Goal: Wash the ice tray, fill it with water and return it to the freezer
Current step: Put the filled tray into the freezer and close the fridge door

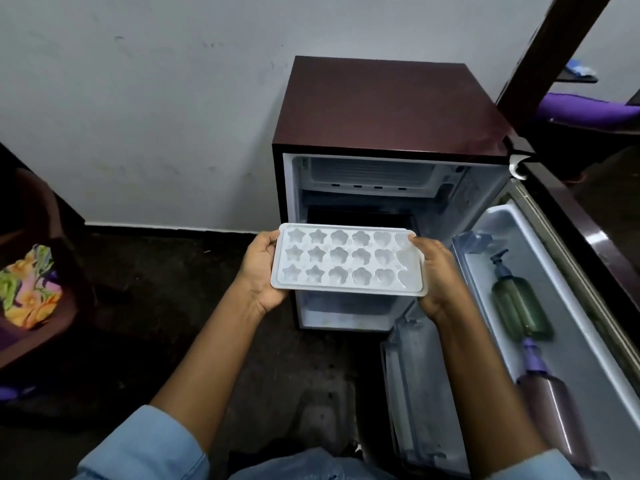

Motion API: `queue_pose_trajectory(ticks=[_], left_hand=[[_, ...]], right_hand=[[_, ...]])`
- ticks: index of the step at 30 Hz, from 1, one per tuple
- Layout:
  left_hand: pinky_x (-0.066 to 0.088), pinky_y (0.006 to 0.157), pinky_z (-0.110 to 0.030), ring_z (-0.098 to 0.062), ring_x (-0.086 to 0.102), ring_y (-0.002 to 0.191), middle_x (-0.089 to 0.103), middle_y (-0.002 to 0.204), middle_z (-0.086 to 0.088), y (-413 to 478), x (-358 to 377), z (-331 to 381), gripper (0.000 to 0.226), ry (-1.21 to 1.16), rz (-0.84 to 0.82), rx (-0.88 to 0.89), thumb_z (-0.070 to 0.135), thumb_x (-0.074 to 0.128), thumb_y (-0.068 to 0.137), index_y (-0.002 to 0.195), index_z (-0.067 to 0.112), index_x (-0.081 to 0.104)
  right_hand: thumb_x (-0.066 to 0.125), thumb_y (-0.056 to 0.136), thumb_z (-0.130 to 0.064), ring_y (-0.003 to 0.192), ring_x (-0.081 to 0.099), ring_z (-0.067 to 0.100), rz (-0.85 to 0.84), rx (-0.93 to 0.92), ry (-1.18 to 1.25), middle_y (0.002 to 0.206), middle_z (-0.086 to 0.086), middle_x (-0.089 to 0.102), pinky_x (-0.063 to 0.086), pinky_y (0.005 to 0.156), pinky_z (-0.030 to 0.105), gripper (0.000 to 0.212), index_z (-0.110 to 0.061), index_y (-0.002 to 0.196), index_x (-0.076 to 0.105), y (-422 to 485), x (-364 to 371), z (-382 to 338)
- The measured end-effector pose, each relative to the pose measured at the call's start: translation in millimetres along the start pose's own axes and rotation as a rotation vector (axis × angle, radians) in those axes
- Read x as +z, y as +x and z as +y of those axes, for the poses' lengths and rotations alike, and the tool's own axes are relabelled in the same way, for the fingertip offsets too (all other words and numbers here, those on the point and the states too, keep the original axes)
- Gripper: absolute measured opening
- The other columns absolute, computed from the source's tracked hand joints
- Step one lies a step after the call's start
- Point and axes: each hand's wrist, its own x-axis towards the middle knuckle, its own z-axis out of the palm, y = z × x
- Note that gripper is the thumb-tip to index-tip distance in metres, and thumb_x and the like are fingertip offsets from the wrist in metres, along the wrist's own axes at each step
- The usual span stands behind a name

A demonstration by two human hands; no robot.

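Tray [348,263] gripped at both short ends, left hand [259,268] and right hand [438,275] curled round its rim, held level on near side of open fridge [381,109].

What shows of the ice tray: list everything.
The ice tray is a white, plastic-looking rectangle with three rows of star, flower and heart moulds. It is held about level before the open mini fridge, left hand gripping its left end, right hand its right end. Contents unclear.
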Motion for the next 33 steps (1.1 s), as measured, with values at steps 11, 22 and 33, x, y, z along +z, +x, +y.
queue_pose_trajectory(ticks=[11, 22, 33], left_hand=[[0.065, 0.072, -0.053, -0.041, 0.077, 0.097, 0.080, 0.105, -0.020, 37.7, 40.1, -20.4, 0.024, 0.071, 0.321, 0.104, 0.021, 0.052, 0.101, 0.095, 0.006, 0.071], [0.062, 0.058, -0.040, -0.032, 0.077, 0.080, 0.079, 0.094, -0.014, 91.9, 58.3, -19.8, 0.021, 0.031, 0.355, 0.118, 0.011, 0.049, 0.096, 0.084, 0.010, 0.066], [0.066, 0.077, -0.052, -0.032, 0.079, 0.091, 0.080, 0.109, -0.017, 129.0, 65.8, -16.1, 0.039, 0.088, 0.313, 0.119, 0.004, 0.039, 0.095, 0.113, 0.005, 0.073]], right_hand=[[0.059, 0.101, -0.014, 0.099, 0.064, 0.033, 0.019, -0.046, 0.069, 0.108, 0.017, 0.068, 0.053, 0.076, 0.039, 0.004, -0.013, 0.103, 0.063, 38.2, -23.1, -5.4], [0.060, 0.099, -0.008, 0.111, 0.072, 0.036, 0.122, -0.082, 0.064, 0.122, 0.016, 0.075, 0.062, 0.075, 0.035, 0.029, -0.007, 0.126, 0.070, 78.4, -19.9, 2.4], [0.065, 0.098, -0.008, 0.102, 0.073, 0.018, 0.221, -0.175, -0.021, 0.110, -0.003, 0.075, 0.059, 0.090, 0.034, 0.029, -0.016, 0.125, 0.063, 114.0, -14.1, 12.5]])
